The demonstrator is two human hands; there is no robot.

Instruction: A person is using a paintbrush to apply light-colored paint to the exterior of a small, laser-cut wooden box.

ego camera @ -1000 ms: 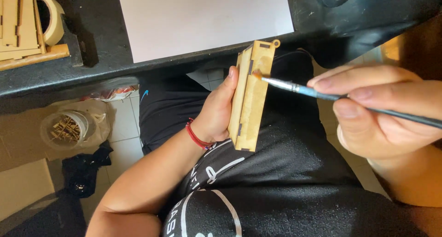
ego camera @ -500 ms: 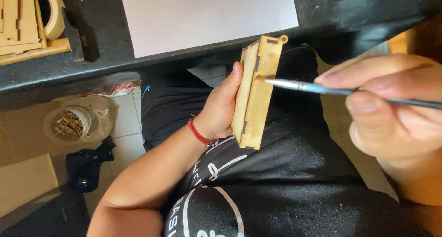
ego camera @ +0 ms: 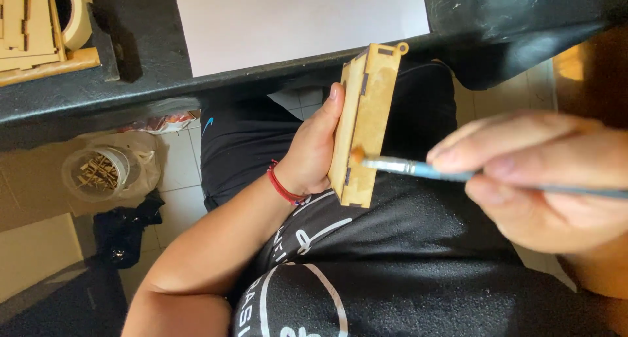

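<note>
My left hand [ego camera: 314, 150] grips a small, narrow wooden box [ego camera: 364, 124] from its left side and holds it upright over my lap. A red string band circles that wrist. My right hand [ego camera: 543, 180] pinches a thin paintbrush [ego camera: 418, 169] with a blue handle and metal ferrule. The brush's brown-tipped bristles touch the lower half of the box's front face. The box has slotted joints and a small ring tab at its top right corner.
A black table edge [ego camera: 261, 82] runs across the top, with a white sheet of paper [ego camera: 294, 19] on it. Flat wooden parts [ego camera: 29, 29] and a roll of tape [ego camera: 78, 16] lie at the top left. A clear bag of small wooden pieces [ego camera: 101, 170] sits on the tiled floor.
The brush tip has slid down the box's face from the upper part to the lower half. My right hand has come lower and closer to the camera.
</note>
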